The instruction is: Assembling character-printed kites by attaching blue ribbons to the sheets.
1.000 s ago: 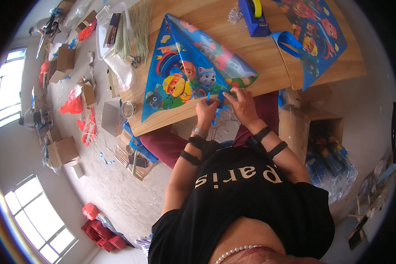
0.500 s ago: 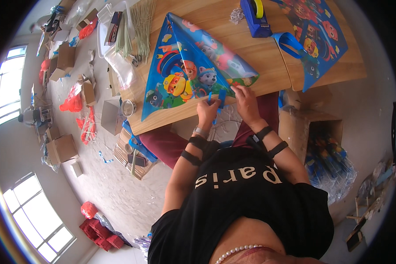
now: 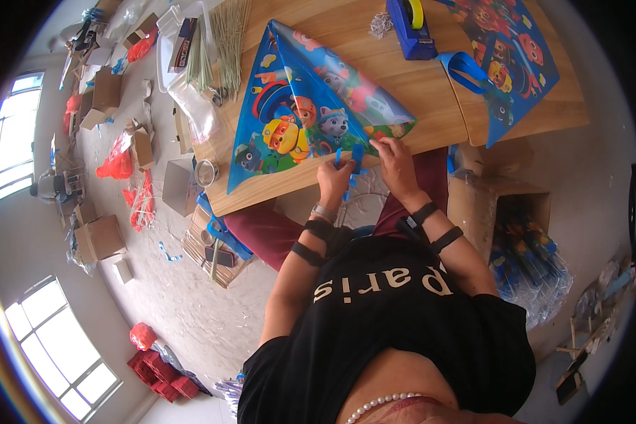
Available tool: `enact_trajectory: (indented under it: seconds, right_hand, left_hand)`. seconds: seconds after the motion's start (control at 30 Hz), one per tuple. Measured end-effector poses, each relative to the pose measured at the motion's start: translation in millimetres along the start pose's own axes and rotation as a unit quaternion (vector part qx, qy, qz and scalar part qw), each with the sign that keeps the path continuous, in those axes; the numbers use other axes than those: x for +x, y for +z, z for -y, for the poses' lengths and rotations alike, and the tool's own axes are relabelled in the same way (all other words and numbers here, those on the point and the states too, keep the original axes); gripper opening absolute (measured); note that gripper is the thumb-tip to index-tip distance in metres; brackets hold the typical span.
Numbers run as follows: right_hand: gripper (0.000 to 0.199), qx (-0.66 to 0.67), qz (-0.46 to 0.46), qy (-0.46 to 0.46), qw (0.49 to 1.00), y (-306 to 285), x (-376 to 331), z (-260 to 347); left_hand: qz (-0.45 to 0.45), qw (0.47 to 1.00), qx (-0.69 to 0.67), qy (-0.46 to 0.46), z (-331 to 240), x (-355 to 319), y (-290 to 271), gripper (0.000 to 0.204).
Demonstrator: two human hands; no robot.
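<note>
At the near edge of a wooden table (image 3: pixel 431 92), a person works on the bottom corner of a blue cartoon-print kite (image 3: pixel 311 113). The left hand (image 3: pixel 334 180) is closed on a blue strip (image 3: pixel 351 164) that hangs at the kite's lower edge, fingers pinched narrow around it. The right hand (image 3: pixel 397 159) presses down on the kite's edge just beside that strip; whether its fingers grip the plastic or only pin it cannot be told.

The step in hand looks like fixing a tail strip to the kite's tip. The next move likely calls for holding the strip flush under the fingertips while it is secured, without letting the thin plastic crease or slide off the table edge.

A blue tape dispenser (image 3: pixel 410 28) stands well beyond the fingers, a second kite (image 3: pixel 516 63) lies off to the right of them, and a bundle of thin sticks (image 3: pixel 230 35) lies far to the left.

Compared with a second ago, both hands have closed in on the kite's corner, and the kite itself has shifted slightly on the table.
</note>
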State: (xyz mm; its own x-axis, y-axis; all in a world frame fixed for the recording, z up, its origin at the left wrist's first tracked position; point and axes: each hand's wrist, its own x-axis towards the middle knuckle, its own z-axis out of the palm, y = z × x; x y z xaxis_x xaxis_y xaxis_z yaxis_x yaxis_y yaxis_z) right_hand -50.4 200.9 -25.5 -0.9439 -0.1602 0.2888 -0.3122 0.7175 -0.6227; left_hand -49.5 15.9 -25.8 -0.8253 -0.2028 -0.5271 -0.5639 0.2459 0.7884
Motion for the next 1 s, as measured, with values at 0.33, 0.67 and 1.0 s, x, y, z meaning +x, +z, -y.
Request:
enact_trajectory:
  seconds: [0.33,0.67,1.0]
  right_hand:
    - [0.045,-0.023,0.014,-0.012,1.0,0.9,-1.2,0.3]
    - [0.044,-0.077,0.039,-0.038,0.996,2.2,-3.0,4.2]
    - [0.045,-0.09,0.025,-0.053,0.994,-0.7,-1.7,6.6]
  left_hand:
    - [0.004,1.0,-0.013,-0.006,-2.9,-0.9,0.8,0.028]
    - [-0.009,1.0,0.009,0.01,2.5,1.5,2.2,0.03]
    - [-0.018,0.988,0.133,0.075,5.7,-8.8,-7.3,0.03]
